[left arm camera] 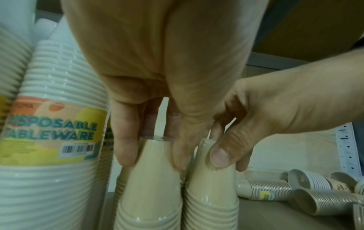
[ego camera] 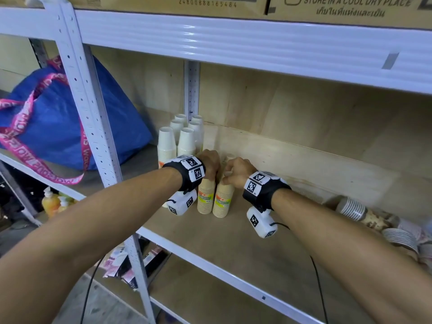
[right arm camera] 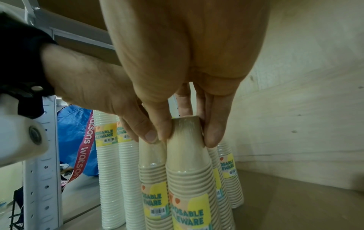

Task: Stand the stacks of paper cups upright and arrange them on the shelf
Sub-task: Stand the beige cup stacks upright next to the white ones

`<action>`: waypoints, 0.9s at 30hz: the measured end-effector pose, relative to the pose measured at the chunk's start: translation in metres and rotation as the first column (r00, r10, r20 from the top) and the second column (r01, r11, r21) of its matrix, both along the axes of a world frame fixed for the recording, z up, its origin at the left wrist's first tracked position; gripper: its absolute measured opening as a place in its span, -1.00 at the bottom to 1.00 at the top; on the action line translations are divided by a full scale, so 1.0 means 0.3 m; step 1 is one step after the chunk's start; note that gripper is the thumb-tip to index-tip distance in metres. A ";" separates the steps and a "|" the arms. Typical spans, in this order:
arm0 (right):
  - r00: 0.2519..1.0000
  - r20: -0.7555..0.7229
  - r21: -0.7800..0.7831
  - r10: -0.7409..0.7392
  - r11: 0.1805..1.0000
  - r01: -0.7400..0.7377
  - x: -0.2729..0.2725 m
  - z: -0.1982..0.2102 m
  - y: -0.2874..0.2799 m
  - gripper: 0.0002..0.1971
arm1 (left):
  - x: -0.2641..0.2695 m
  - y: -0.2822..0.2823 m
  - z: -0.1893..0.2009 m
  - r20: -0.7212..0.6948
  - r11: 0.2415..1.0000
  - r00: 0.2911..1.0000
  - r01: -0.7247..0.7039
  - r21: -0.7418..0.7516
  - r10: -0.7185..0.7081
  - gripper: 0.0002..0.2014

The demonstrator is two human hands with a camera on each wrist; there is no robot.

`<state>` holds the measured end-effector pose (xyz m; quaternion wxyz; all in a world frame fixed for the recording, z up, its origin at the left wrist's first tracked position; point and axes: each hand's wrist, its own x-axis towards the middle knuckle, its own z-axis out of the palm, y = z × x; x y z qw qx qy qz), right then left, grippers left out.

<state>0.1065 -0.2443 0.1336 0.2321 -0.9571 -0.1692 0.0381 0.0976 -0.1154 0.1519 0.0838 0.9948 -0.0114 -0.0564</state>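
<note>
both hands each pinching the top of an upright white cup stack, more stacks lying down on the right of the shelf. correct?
Not quite: the two stacks the left hand and right hand pinch are tan, not white, as the head view shows. The white stacks stand behind them. Lying stacks on the right: correct.

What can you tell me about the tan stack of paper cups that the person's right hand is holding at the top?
The tan stack of nested paper cups stands upright, mouths down, on the wooden shelf board, seemingly in clear wrap. A yellow and orange label reads "Disposable Tableware" above a barcode. The right hand pinches its top cup with thumb and fingers. It stands close against a matching tan stack gripped by the left hand.
</note>
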 end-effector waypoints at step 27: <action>0.922 0.070 -0.157 -0.381 0.908 0.387 -0.007 0.119 -0.587 -0.63 | 0.169 -0.375 0.057 0.099 0.938 0.945 0.322 -0.132 -0.311 -0.56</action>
